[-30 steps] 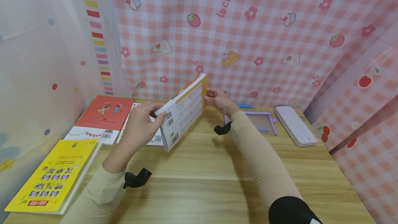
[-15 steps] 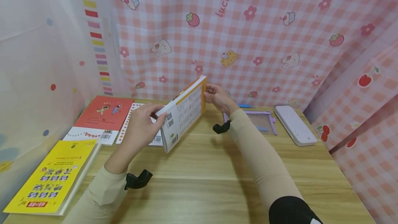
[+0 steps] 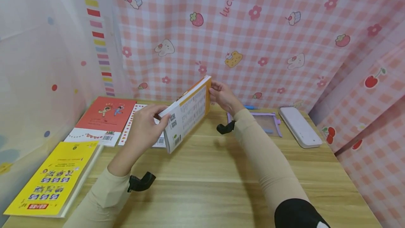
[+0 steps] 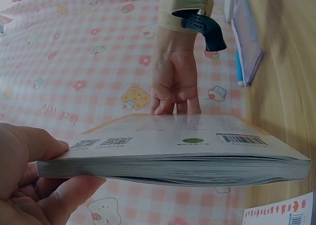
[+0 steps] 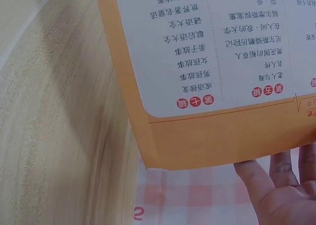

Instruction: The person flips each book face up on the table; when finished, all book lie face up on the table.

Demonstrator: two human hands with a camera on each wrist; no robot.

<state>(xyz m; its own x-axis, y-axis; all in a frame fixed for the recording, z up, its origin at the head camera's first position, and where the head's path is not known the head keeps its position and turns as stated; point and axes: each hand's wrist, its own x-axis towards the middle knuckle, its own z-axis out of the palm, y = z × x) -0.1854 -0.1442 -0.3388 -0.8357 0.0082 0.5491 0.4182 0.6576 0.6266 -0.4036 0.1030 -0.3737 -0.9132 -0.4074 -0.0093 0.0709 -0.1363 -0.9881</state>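
Note:
A thick book (image 3: 186, 113) with a white back cover and an orange border is held up, tilted, above the table. My left hand (image 3: 146, 124) pinches its near corner; in the left wrist view the thumb (image 4: 42, 142) lies on the back cover and fingers are beneath the page edges. My right hand (image 3: 224, 96) is at the book's far orange edge. In the right wrist view its fairly straight fingers (image 5: 256, 180) meet that edge, and their tips are hidden behind the cover. Printed Chinese lists, QR codes and a barcode show on the back.
On the wooden table (image 3: 202, 192), a yellow book (image 3: 52, 178) lies at left, with a red-and-white book (image 3: 102, 115) and a white patterned book (image 3: 131, 119) behind. A purple-edged mesh pouch (image 3: 269, 120), blue pen (image 3: 251, 107) and white case (image 3: 300, 127) lie right. A checked curtain (image 3: 202, 38) hangs behind.
My right hand has shifted slightly upward along the book's far edge. My left hand keeps its hold, and the book stays in nearly the same place and tilt.

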